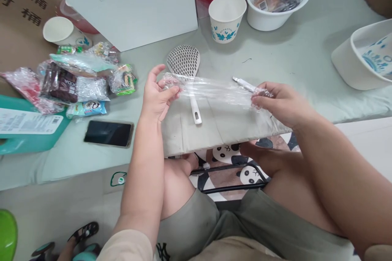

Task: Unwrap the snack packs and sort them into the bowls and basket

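A clear plastic film [214,91] is stretched between my two hands above the table. My left hand [159,94] pinches its left end between thumb and fingers. At the other end, my right hand [280,104] grips the bunched film. Behind and beneath the film lies a skimmer [184,59] with a pale perforated head and a white handle, partly seen through the plastic. A slim white tool with a metal tip, perhaps a utility knife [243,84], shows just left of my right fingers; whether it touches the film I cannot tell.
Wrapped snacks [76,79], a phone [108,133] and a teal container [30,124] are at left. Paper cups [226,16], a white bowl [266,18] with packets inside and a white tub [349,63] stand around. A large white box [147,4] rises behind.
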{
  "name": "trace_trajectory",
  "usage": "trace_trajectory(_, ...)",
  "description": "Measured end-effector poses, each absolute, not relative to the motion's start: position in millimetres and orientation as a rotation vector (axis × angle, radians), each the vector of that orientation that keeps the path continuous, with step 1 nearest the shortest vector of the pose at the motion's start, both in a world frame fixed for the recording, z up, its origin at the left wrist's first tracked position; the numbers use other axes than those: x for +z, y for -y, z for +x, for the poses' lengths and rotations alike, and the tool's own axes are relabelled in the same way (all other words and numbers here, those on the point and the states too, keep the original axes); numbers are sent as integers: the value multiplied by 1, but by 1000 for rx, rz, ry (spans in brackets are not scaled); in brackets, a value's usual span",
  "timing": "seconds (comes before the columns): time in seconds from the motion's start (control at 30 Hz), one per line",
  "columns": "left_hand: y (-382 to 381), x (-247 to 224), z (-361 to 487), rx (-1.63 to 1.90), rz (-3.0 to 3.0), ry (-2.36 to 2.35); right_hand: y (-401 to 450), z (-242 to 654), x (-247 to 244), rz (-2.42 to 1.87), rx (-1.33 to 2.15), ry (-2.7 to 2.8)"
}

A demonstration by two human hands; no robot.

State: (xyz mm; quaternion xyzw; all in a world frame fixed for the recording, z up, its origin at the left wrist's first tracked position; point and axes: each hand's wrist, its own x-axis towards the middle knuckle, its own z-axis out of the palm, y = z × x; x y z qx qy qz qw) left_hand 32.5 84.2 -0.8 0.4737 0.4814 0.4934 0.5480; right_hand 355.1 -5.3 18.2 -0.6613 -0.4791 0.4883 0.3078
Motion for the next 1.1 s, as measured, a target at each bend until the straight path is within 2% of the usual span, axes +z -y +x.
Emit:
trace_trajectory(0.23, -74, 19, 36, 777, 964, -1260, 3, 348, 16, -1495, 1395, 932)
trace_trajectory(0.57, -77, 27, 36, 894, 814, -1158, 4, 350, 22, -1204, 1424, 976)
trace_trajectory(0.7, -78, 14, 38, 993, 961, -1194, 8, 350, 21, -1423, 1371, 1213)
trace_trajectory(0.83, -79, 7, 40, 1142, 1017, -1150, 16, 350, 25, -1420, 1679, 1551)
trace_trajectory(0.9, -77, 9, 39, 1130, 1030, -1149, 18, 348, 27, -1365, 1723, 1587)
trace_trajectory(1.03, -69, 16, 43, 1030, 1122, -1137, 19, 329, 27, -1386, 1509, 1459)
trace_trajectory(1.1, -66, 17, 50, 991, 1178, -1097, 19, 314, 26, -1334, 1605, 1442)
